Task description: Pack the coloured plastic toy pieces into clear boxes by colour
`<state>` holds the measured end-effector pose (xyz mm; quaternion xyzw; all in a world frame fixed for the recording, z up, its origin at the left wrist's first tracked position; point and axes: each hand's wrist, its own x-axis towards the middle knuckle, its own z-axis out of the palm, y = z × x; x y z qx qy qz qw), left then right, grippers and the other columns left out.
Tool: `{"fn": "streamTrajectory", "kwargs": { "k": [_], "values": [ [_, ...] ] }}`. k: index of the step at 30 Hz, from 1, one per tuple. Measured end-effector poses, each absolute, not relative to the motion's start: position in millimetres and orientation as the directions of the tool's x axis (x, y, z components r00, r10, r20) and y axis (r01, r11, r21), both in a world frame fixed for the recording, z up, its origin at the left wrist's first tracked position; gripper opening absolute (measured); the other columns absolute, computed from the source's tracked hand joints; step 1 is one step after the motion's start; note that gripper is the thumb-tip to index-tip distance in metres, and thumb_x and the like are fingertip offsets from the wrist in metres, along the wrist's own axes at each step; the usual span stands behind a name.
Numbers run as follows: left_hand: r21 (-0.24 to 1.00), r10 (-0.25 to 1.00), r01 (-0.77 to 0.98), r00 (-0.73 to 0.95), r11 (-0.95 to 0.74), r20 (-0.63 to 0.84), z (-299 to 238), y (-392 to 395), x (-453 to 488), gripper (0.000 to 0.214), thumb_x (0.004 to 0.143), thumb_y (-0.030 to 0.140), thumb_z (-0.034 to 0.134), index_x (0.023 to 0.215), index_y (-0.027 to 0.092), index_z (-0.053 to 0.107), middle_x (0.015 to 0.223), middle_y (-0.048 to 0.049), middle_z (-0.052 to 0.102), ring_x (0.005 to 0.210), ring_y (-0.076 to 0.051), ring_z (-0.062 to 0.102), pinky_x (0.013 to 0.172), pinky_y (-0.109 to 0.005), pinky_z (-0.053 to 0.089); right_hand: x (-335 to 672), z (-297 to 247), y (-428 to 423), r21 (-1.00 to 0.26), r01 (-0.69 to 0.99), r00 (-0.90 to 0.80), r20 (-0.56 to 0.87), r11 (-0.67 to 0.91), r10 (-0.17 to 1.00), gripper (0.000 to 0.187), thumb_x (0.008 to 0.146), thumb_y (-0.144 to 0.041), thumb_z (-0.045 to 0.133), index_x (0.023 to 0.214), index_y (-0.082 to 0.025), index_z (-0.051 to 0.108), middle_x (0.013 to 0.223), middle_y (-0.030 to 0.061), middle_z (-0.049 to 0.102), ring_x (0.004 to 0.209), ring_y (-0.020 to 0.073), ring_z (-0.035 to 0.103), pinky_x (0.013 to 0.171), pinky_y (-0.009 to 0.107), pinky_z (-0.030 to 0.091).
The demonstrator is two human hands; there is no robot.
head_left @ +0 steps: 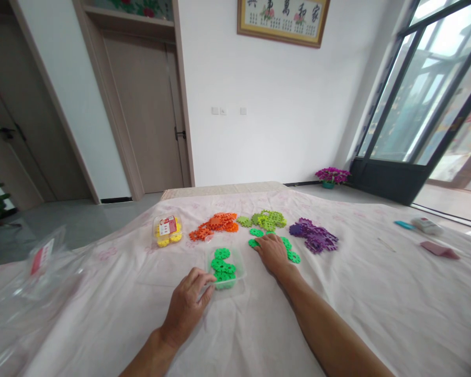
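though two tubs [240,268], left hand [188,299] at one; four loose colour groups [219,222]

One open tub [240,262] at left fingers [199,280], one yellow-filled box [168,230] beyond-left of them; at least five loose green discs [294,257] about right fingers [262,243], one orange heap [216,224] beyond-left, one lime heap [270,219] straight beyond, one purple heap [317,237] to their right.

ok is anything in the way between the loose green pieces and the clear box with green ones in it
Nothing visible but the right wall of the clear box; tablecloth lies between. The right hand covers some of the loose green pieces; the left hand is at the box's near-left corner.
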<state>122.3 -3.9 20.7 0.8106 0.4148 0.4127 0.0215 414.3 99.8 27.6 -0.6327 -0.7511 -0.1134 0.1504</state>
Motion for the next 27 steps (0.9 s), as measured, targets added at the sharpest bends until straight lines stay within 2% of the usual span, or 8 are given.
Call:
{"fn": "streamTrajectory", "kwargs": {
  "k": [6,11,14,17,20,22,24,27],
  "values": [
    [0.371,0.684,0.655,0.316,-0.658,0.657,20.0,-3.4,122.4,0.012,0.092,0.023,0.052,0.097,0.023,0.063,0.090,-0.0030,0.062,0.085,-0.015,0.064,0.077,-0.027,0.053,413.9,28.7,101.7,-0.008,0.992,-0.113,0.368,0.124,0.923,0.024,0.096,-0.033,0.049,0.093,-0.023,0.070,0.093,0.0086,0.072,0.098,0.0252,0.058,0.086,0.034,0.034],
    [0.371,0.687,0.659,0.314,-0.654,0.655,20.6,-4.0,122.3,0.012,0.092,0.023,0.052,0.098,0.023,0.063,0.091,-0.0028,0.062,0.084,-0.015,0.065,0.077,-0.026,0.054,416.0,28.2,104.2,-0.122,0.991,0.006,0.454,0.056,0.891,0.028,0.098,-0.031,0.041,0.094,-0.021,0.067,0.093,0.0093,0.071,0.093,0.0234,0.060,0.084,0.033,0.036],
    [0.375,0.686,0.655,0.311,-0.657,0.658,22.2,-4.6,122.6,0.011,0.092,0.023,0.053,0.097,0.023,0.063,0.091,-0.0027,0.062,0.085,-0.015,0.065,0.076,-0.026,0.054,408.2,30.6,102.3,-0.300,0.939,0.021,0.537,0.167,0.843,0.033,0.100,-0.031,0.035,0.089,-0.020,0.065,0.089,0.0074,0.069,0.087,0.0204,0.060,0.080,0.031,0.039],
    [0.377,0.685,0.651,0.312,-0.659,0.658,23.4,-4.7,123.1,0.012,0.092,0.023,0.053,0.097,0.023,0.063,0.090,-0.0027,0.062,0.084,-0.015,0.065,0.076,-0.026,0.054,391.2,36.9,94.8,-0.436,0.808,-0.052,0.618,0.397,0.784,0.039,0.101,-0.033,0.029,0.083,-0.020,0.061,0.083,0.0048,0.065,0.082,0.0179,0.058,0.079,0.029,0.042],
    [0.375,0.684,0.651,0.315,-0.660,0.658,22.8,-4.2,123.2,0.012,0.092,0.023,0.053,0.096,0.023,0.064,0.089,-0.0028,0.063,0.086,-0.016,0.065,0.077,-0.027,0.054,372.9,43.8,84.6,-0.417,0.704,-0.218,0.643,0.575,0.734,0.038,0.101,-0.037,0.031,0.086,-0.021,0.062,0.086,0.0041,0.064,0.085,0.0171,0.057,0.082,0.029,0.043],
    [0.374,0.685,0.652,0.317,-0.659,0.656,22.2,-3.9,123.1,0.012,0.092,0.023,0.053,0.097,0.023,0.064,0.089,-0.0032,0.062,0.086,-0.016,0.065,0.077,-0.027,0.054,365.9,45.2,80.3,-0.395,0.687,-0.295,0.615,0.609,0.731,0.036,0.101,-0.037,0.033,0.095,-0.021,0.064,0.092,0.0049,0.065,0.090,0.0170,0.057,0.086,0.029,0.043],
    [0.374,0.687,0.653,0.320,-0.659,0.652,22.3,-3.9,123.0,0.012,0.093,0.023,0.052,0.097,0.023,0.063,0.090,-0.0036,0.062,0.086,-0.016,0.064,0.077,-0.027,0.054,365.9,42.3,80.2,-0.381,0.733,-0.284,0.581,0.563,0.763,0.034,0.101,-0.033,0.033,0.106,-0.021,0.065,0.100,0.0064,0.065,0.097,0.0176,0.057,0.090,0.030,0.043],
    [0.372,0.688,0.652,0.326,-0.660,0.649,23.4,-4.3,123.0,0.012,0.093,0.022,0.051,0.098,0.023,0.062,0.091,-0.0035,0.062,0.087,-0.016,0.064,0.078,-0.028,0.053,376.9,32.0,86.3,-0.298,0.882,-0.170,0.519,0.364,0.837,0.030,0.098,-0.027,0.039,0.113,-0.022,0.064,0.108,0.0089,0.066,0.104,0.0212,0.056,0.095,0.034,0.040]
  ]
}}
